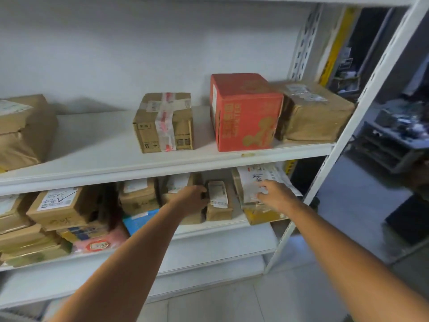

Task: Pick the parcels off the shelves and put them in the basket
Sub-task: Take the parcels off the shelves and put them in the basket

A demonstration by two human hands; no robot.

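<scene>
- Head view: a white metal shelving unit [350, 126] fills most of the frame against a pale wall, with tiled floor below it.
- Its upper shelf [92, 140] carries four parcels in a row. A large brown paper parcel [21, 133] sits at the far left, cut off by the frame edge.
- A red box [246, 112] with gold print stands right of centre. A brown wrapped parcel [318, 112] presses against its right side, at the shelf's end.
- A taped carton [162, 123] stands alone, just left of the red box and apart from it.
- The lower shelf [220, 235] is crowded. At the left, a labelled carton [58, 208] tops a stack of flat brown parcels, with a pink packet [99, 242] and a blue packet [139, 220] beside them.
- At the right end, a white-labelled parcel [250, 180] lies on a yellowish carton [262, 214].
- Two mid-sized brown parcels [137, 194] stand side by side behind the blue packet.
- A small brown parcel [219, 201] with a white label stands upright between those and the white-labelled parcel.
- The left hand [192, 198] reaches in beside the small brown parcel, fingers curled round its left edge.
- The right hand [276, 194] lies on the white-labelled parcel, fingers bent on the label. Whether it pinches the parcel or only presses on it, I cannot tell.
</scene>
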